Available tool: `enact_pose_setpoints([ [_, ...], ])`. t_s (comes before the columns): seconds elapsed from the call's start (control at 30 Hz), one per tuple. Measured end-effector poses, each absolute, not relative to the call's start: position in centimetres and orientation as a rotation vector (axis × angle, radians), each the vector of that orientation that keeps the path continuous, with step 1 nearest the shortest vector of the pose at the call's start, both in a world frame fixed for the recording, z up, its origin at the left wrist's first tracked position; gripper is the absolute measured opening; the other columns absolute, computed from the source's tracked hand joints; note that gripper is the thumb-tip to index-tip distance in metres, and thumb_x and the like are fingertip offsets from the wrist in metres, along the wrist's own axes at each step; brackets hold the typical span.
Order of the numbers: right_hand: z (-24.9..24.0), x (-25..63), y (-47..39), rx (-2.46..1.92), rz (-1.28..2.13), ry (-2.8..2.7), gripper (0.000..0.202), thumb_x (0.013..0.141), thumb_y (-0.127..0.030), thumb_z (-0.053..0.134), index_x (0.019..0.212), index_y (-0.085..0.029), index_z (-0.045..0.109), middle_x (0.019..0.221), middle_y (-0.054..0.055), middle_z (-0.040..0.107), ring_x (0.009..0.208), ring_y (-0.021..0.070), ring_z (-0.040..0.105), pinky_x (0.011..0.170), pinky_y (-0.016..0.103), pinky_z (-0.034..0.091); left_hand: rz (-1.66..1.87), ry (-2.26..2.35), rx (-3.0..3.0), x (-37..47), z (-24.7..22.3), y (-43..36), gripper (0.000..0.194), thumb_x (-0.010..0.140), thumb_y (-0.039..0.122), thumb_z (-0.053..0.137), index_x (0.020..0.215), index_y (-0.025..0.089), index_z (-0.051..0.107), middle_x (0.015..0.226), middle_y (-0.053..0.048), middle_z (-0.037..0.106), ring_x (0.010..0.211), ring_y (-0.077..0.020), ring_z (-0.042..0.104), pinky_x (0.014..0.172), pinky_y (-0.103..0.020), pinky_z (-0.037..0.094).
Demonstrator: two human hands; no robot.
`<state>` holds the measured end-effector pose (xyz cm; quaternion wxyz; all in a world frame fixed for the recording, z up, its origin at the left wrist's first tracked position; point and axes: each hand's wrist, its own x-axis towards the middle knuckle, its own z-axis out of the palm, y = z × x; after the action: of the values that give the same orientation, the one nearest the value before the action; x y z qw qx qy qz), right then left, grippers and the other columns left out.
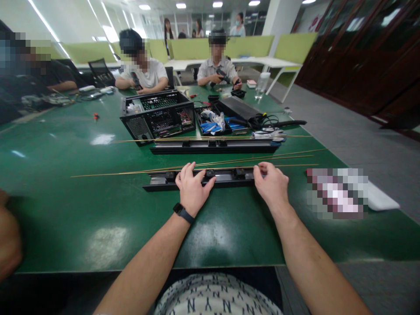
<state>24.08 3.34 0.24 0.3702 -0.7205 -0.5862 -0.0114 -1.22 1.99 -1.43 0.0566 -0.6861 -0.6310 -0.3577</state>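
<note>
A long black track rail [223, 183] with a grey channel and a few small black blocks, among them one block [239, 173], lies across the table in front of me. My left hand [193, 188], wearing a dark watch [183, 213], rests over the rail left of its middle, fingers stretched and thumb apart beside another black block [210, 174]. At the rail's right end, my right hand [271, 183] is closed, thumb against bent fingers. Whatever it pinches is hidden. Thin brass-coloured rods [131, 172] lie just behind the rail.
A second black rail [213, 148] lies farther back with more rods. Behind it stand an opened computer case [157, 116] and a tray holding blue-white gloves [213, 122]. A white object [380, 197] lies at right. People sit across the green table [82, 210]; another person's arm [9, 238] is at left.
</note>
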Motion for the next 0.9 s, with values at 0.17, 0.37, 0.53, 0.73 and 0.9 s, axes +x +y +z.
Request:
enact_pose_setpoints([
  [0.17,0.26,24.04,3.38,-1.858,-0.021,-1.512,0.030,0.094,-0.042,0.057,0.107,-0.020,0.072,0.101,0.012,0.080,0.100,0.0302,0.071,0.098,0.047,0.048,-1.094,-1.916,-2.088,-1.23,-1.40,1.97,0.029,0.088,0.049,0.075,0.106,0.026,0.081,0.148,-0.015,0.061,0.145,-0.0359,0.049,0.118,-0.061,0.038],
  [0.37,0.26,23.88,3.31,-1.829,-0.002,-1.531,0.029,0.095,-0.041,0.056,0.108,-0.021,0.073,0.102,0.011,0.080,0.100,0.0296,0.072,0.098,0.046,0.048,-1.078,-1.910,-2.078,-1.20,-1.50,2.02,0.029,0.089,0.050,0.074,0.105,0.028,0.081,0.148,-0.014,0.062,0.145,-0.0354,0.049,0.117,-0.060,0.038],
  [0.53,0.09,23.65,3.30,-1.795,-0.001,-1.562,0.030,0.094,-0.040,0.057,0.109,-0.020,0.073,0.101,0.011,0.080,0.100,0.0291,0.072,0.097,0.045,0.049,-1.077,-1.913,-2.087,-1.19,-1.47,2.02,0.030,0.089,0.050,0.074,0.107,0.027,0.081,0.148,-0.015,0.061,0.145,-0.0353,0.049,0.118,-0.060,0.038],
  [0.73,-0.43,23.56,3.51,-1.717,-0.021,-1.603,0.030,0.094,-0.041,0.057,0.109,-0.020,0.073,0.099,0.011,0.080,0.098,0.0297,0.072,0.095,0.047,0.051,-1.073,-1.904,-2.086,-1.23,-1.53,2.03,0.030,0.089,0.051,0.074,0.106,0.027,0.081,0.148,-0.014,0.062,0.144,-0.0356,0.049,0.118,-0.060,0.038],
  [0.9,-0.53,23.42,3.50,-1.688,-0.027,-1.629,0.028,0.093,-0.038,0.059,0.109,-0.020,0.073,0.099,0.010,0.081,0.097,0.0296,0.073,0.096,0.046,0.052,-1.080,-1.898,-2.081,-1.20,-1.59,2.04,0.030,0.089,0.051,0.074,0.106,0.027,0.081,0.148,-0.014,0.062,0.144,-0.0359,0.050,0.117,-0.060,0.039],
])
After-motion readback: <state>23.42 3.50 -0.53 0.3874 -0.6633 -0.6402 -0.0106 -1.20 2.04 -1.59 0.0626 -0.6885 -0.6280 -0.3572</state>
